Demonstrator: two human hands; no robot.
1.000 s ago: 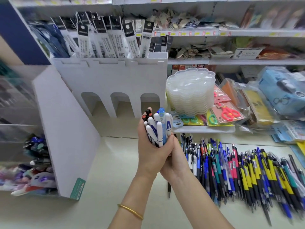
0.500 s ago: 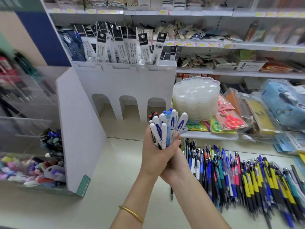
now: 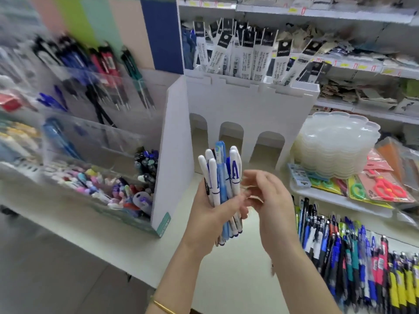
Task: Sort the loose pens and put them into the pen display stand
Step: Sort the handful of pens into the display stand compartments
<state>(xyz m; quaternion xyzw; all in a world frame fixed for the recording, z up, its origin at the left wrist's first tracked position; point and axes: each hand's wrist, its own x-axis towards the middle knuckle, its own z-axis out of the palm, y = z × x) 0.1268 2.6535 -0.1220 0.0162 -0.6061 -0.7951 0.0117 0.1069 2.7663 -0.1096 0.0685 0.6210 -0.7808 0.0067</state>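
Observation:
My left hand [image 3: 212,220] grips a bundle of white and blue pens [image 3: 221,177] upright, in front of the white cardboard stand [image 3: 249,109]. My right hand [image 3: 269,200] is just right of the bundle, off the pens, fingers loosely spread. The clear pen display stand [image 3: 95,137] is at the left, blurred, with tiers holding black, blue, red and green pens and a bottom bin of mixed pens [image 3: 127,189]. A heap of loose pens [image 3: 362,257] lies on the counter at the lower right.
A stack of clear plastic trays [image 3: 335,143] and packaged scissors [image 3: 383,189] sit on a low shelf at right. Packaged refills [image 3: 244,55] stand on top of the white cardboard stand. The counter's front edge [image 3: 102,252] runs diagonally at lower left.
The view has swung left, bringing the clear display stand into sight. My right hand has come off the bundle and opened; my left hand alone holds the pens now.

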